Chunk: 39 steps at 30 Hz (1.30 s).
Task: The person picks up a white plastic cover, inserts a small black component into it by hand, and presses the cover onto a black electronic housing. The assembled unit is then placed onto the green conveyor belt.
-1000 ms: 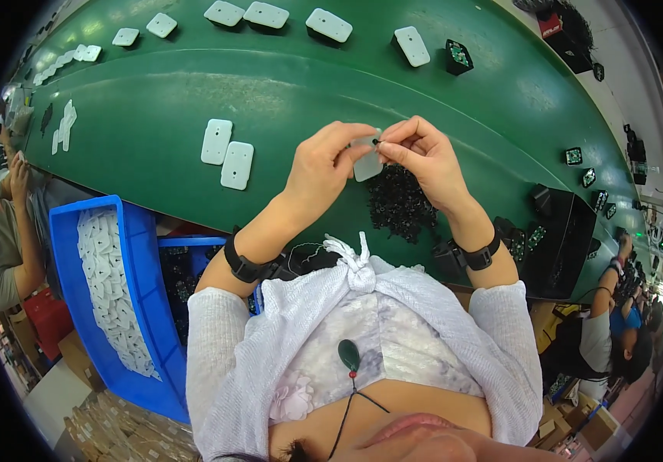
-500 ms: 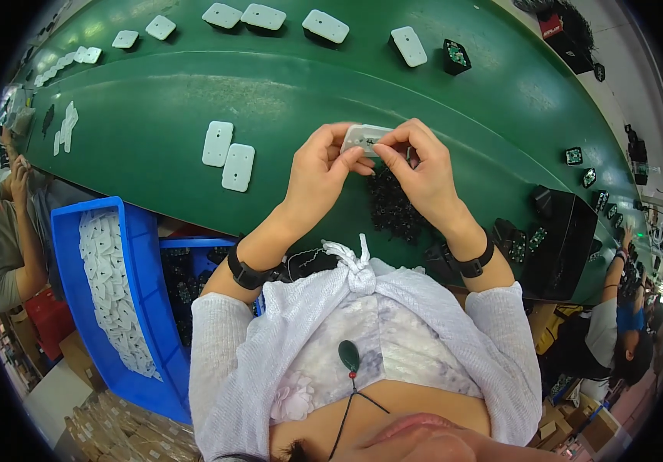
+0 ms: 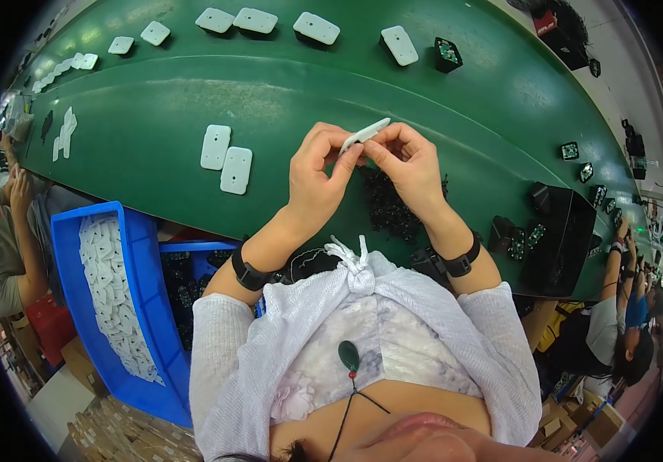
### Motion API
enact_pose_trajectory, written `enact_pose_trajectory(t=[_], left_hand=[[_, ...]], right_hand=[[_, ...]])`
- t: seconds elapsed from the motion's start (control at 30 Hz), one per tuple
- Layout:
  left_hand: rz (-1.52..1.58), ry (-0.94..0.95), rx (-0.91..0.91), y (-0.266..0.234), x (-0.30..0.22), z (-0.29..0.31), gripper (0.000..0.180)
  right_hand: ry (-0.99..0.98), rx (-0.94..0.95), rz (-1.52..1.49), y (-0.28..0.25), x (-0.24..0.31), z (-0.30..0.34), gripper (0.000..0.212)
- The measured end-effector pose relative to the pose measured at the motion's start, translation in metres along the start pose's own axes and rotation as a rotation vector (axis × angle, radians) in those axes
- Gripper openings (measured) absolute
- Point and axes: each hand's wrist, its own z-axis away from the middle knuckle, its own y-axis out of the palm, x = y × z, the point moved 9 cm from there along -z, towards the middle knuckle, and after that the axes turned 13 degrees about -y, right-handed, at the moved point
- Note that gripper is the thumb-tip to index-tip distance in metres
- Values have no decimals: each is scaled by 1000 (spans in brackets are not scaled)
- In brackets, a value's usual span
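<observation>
1. Working on a small white plate (image 3: 367, 134) looks to be the step in hand, probably seating a small black part in it; no such part can be made out for certain, only a dark spot near the plate's lower end.
2. Pinching that lower end, the left hand (image 3: 317, 165) has its thumb and fingers nearly together, with the plate between them.
3. Gripping from the other side, the right hand (image 3: 408, 165) is also drawn into a pinch, its thumb at the near edge and its fingers curled behind; what else it may hold is hidden.
4. Next, the move would seem to call for steadying the plate with the left fingers while the right thumb presses squarely, then checking the fit before letting go.
5. Sitting just above the middle of the frame, the plate is held off the green table (image 3: 139, 142), tilted nearly edge-on, its upper end pointing up and right. It looks thin, pale and smooth; most of its face is out of sight.
6. Lying below the right hand, near the frame's centre, is a heap of small black parts (image 3: 393, 209); two loose white plates (image 3: 216, 147) lie left of the left hand.
</observation>
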Motion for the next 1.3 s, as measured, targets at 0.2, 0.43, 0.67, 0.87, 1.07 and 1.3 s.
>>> enact_pose_trajectory(t=[0.2,0.43,0.67,0.87,1.07,1.3], left_hand=[[274,-195,64,2,14,-2,8],[219,-323,210,15,21,-4,12],[315,-403,198,15,26,-22,19],[-250,-446,15,-36,55,-78,13],[-848,-27,-94,-30,38,-104,8],[-1135,156,-184,-14,21,-75,35]], right_hand=[[-181,-91,217,-17,20,7,18],[-47,122,245,-16,16,-3,19],[18,126,248,-32,1,-16,19],[-643,-54,1260,-89,57,-92,37],[-520,185,1547,-125,6,-142,41],[-154,-193,670,-190,12,-120,28]])
